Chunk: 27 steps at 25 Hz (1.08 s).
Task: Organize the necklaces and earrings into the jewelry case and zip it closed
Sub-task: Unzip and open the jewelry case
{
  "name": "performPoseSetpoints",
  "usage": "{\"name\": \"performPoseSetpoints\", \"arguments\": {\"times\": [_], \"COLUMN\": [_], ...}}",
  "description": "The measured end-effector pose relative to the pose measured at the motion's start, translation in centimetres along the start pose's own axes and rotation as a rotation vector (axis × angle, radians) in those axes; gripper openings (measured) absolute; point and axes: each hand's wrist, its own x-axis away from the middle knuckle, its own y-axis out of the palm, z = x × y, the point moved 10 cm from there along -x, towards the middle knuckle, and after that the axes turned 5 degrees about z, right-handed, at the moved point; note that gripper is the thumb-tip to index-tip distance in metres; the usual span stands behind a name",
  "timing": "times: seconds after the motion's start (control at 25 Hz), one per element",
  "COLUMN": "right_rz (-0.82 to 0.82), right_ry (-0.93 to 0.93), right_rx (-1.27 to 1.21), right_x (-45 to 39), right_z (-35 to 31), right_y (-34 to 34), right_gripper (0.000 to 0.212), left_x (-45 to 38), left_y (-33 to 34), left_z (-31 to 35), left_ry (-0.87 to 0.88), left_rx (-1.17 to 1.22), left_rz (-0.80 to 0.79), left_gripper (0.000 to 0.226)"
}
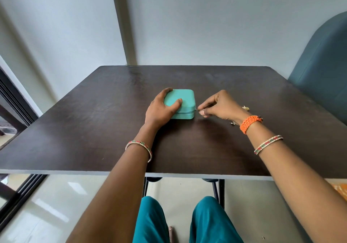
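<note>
A small turquoise jewelry case [185, 98] lies with its lid down in the middle of the dark table [93, 122]. My left hand [161, 107] grips the case's left side, thumb on the lid and fingers curled round the far left corner. My right hand [218, 105] pinches the zipper pull [197, 109] at the case's front right corner. A gold earring [246, 108] lies just behind my right wrist. A second small metallic piece [232, 123] lies on the table in front of that wrist.
A teal chair back [323, 77] stands at the table's right edge. A dark door frame [11, 100] runs along the left. The table's near edge is close to my knees.
</note>
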Motion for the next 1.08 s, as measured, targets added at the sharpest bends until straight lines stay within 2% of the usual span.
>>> {"name": "performPoseSetpoints", "arguments": {"times": [0.2,0.36,0.64,0.76,0.84,0.96,1.0,1.08], "right_rz": [0.189,0.336,0.332,0.187,0.180,0.501,0.543,0.433], "right_ry": [-0.005,0.066,-0.081,-0.262,-0.357,-0.471,-0.479,-0.428], "right_rx": [0.066,0.098,0.201,0.409,0.555,0.493,0.466,0.462], "right_x": [2.1,3.2,4.1,3.9,4.5,5.6,5.1,2.6], "right_z": [0.0,-0.2,-4.7,-7.4,-8.1,-8.8,-8.7,-7.5], "right_y": [0.1,0.7,5.6,8.3,7.8,3.2,2.3,2.7], "right_gripper": [0.015,0.015,0.019,0.014,0.014,0.019,0.025,0.039], "left_x": [0.0,-0.1,-0.4,-0.6,-0.6,-0.1,0.4,1.7], "left_y": [0.0,-0.2,0.5,1.0,1.1,0.0,-0.8,-2.9], "left_z": [0.2,0.3,-0.2,-1.1,-1.3,-1.1,-1.2,-2.5], "left_ry": [0.009,0.029,-0.003,-0.085,-0.091,-0.089,-0.098,-0.158], "left_rx": [-0.010,-0.017,0.012,0.121,0.179,0.280,0.288,0.367], "left_rz": [0.002,0.009,-0.063,-0.187,-0.220,-0.098,-0.010,0.177], "left_gripper": [0.056,0.054,0.060,0.062,0.065,0.061,0.050,0.037]}}
